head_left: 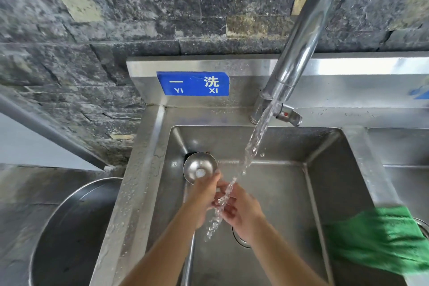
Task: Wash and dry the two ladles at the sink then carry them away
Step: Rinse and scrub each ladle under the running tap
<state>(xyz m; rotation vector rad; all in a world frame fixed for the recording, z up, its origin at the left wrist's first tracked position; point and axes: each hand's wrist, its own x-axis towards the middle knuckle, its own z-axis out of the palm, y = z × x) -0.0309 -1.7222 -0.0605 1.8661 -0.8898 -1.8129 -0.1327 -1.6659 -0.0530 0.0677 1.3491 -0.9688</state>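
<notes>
One steel ladle lies in the sink (325,146), its bowl (198,166) up against the far left corner and its long handle (189,260) running toward me under my left forearm. No second ladle shows. My left hand (204,199) and right hand (243,211) meet in the middle of the basin under the running water (255,141). The left fingers curl over the right fingertips, close to the ladle bowl's rim. I cannot tell whether the left hand grips the ladle. The right palm faces up, holding nothing.
The chrome faucet (299,53) arches over the basin from the back right. A green cloth (380,239) hangs over the divider to a second basin on the right. A large steel bowl (69,227) sits on the floor at left. The drain (239,240) lies under my right wrist.
</notes>
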